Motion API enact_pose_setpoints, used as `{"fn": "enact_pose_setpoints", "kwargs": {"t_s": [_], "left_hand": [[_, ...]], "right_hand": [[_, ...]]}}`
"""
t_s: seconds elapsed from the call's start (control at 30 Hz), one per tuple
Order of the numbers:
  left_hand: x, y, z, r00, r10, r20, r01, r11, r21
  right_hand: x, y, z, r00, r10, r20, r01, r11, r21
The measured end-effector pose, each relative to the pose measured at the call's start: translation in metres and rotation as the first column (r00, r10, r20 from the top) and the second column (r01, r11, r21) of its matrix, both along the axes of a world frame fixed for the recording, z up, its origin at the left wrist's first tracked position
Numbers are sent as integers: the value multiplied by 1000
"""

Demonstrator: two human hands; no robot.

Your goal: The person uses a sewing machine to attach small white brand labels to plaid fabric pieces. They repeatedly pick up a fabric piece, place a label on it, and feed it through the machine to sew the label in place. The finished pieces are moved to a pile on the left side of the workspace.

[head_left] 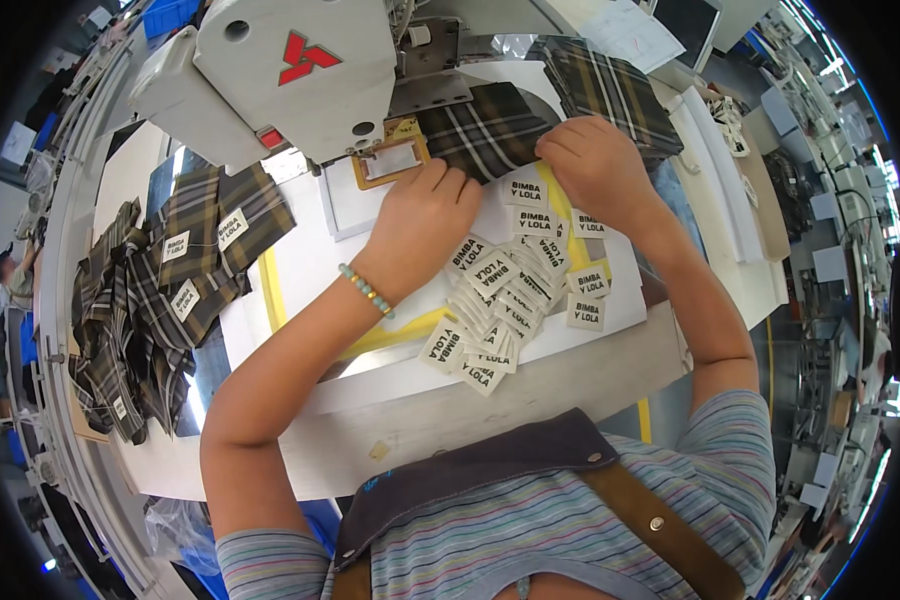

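My left hand (425,215), with a beaded bracelet at the wrist, has its fingers curled beside the gold-coloured frame (365,172) of a white machine (300,90); whatever is under its fingertips is hidden. My right hand (590,160) pinches the near right edge of a dark plaid fabric piece (485,125) that lies partly under the machine head. Below and between both hands, many white printed labels (490,280) are spread loosely over white board (360,310) marked with yellow tape.
Plaid pieces with labels (205,230) are heaped at left. A plaid stack (610,95) is at back right, near papers (630,30) and an open cardboard box (765,190). A blue crate (175,18) sits at back left. A co-worker (15,275) appears at the far left rim.
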State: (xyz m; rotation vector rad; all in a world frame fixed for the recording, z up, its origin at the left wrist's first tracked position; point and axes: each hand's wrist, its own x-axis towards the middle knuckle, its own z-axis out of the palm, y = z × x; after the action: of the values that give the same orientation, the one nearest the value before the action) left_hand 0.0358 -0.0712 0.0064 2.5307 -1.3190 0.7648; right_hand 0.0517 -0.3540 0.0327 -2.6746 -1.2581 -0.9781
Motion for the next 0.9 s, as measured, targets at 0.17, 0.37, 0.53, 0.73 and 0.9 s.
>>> {"fn": "enact_pose_setpoints", "kwargs": {"t_s": [0.17,0.37,0.53,0.73,0.9], "left_hand": [[-7,47,-3,991,-29,127,11,990,141],[-9,89,-7,984,80,158,-125,947,297],[-21,123,-4,978,201,58,-208,961,181],[-43,120,4,954,248,-168,-243,969,51],[-47,124,-2,927,241,-289,-231,971,66]], "right_hand": [[-1,30,-1,993,117,-1,-117,991,-69],[10,64,-17,975,146,-167,-169,977,-132],[10,56,-5,910,102,-403,-94,995,41],[12,45,-29,910,136,-391,-85,986,145],[8,53,-38,936,140,-323,-117,989,89]]}}
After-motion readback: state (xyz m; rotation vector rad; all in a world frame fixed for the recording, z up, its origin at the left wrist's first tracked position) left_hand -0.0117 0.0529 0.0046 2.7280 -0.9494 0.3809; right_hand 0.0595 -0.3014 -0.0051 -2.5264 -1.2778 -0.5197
